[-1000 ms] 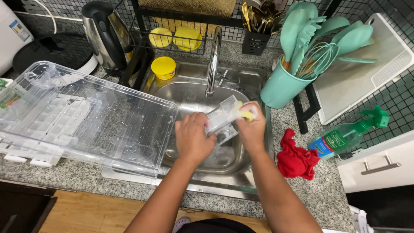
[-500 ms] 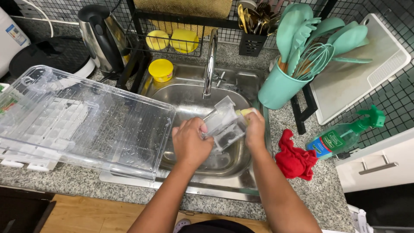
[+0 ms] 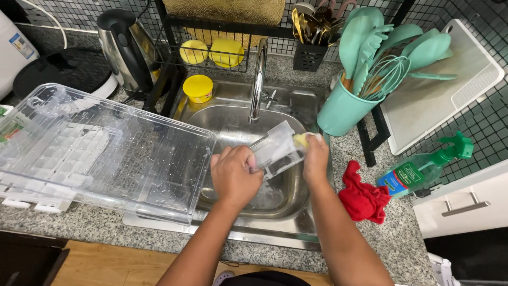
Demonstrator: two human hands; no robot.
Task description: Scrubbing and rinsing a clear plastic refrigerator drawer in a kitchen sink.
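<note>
Unmoved granite counter (image 3: 79, 225), steel sink (image 3: 227, 124)

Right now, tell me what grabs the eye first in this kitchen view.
Over the steel sink, the left hand holds a small clear plastic piece while the right hand presses a yellow sponge to it. A large clear tray lies left; mint utensils stand behind right.

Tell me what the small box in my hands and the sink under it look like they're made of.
Small box: likely clear hard plastic, glossy; the sink shows through it. Sink: probably stainless steel, brushed grey with soft reflections.
</note>
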